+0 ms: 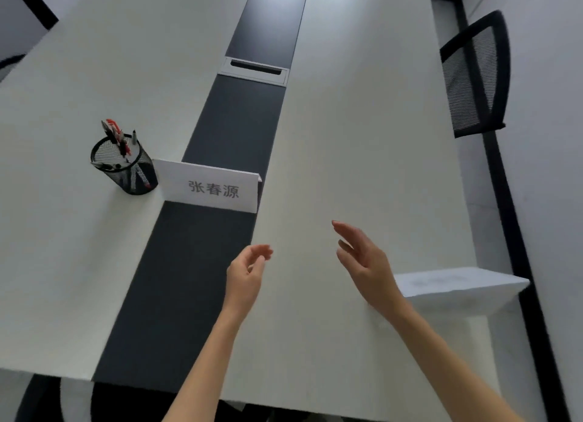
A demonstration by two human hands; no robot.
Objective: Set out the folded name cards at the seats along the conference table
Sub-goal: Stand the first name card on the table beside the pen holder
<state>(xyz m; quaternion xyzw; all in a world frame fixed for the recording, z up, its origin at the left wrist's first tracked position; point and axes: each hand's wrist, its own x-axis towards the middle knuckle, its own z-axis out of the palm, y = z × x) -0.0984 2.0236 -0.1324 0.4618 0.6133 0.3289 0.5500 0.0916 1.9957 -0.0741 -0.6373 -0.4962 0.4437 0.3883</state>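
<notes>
Both hands empty, fingers apart: left hand (247, 275) nearer the white folded name card (209, 186) standing at 11 o'clock, long axis across the bench (362, 137); right hand (362, 260) farther.

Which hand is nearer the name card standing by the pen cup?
Left. The left hand hovers just below the name card, over the dark centre strip. The right hand is further off to the card's lower right, over the white tabletop.

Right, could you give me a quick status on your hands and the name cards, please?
Left hand and right hand open, empty. One name card standing beside pen cup; second card at right table edge. Nothing in the way.
</notes>
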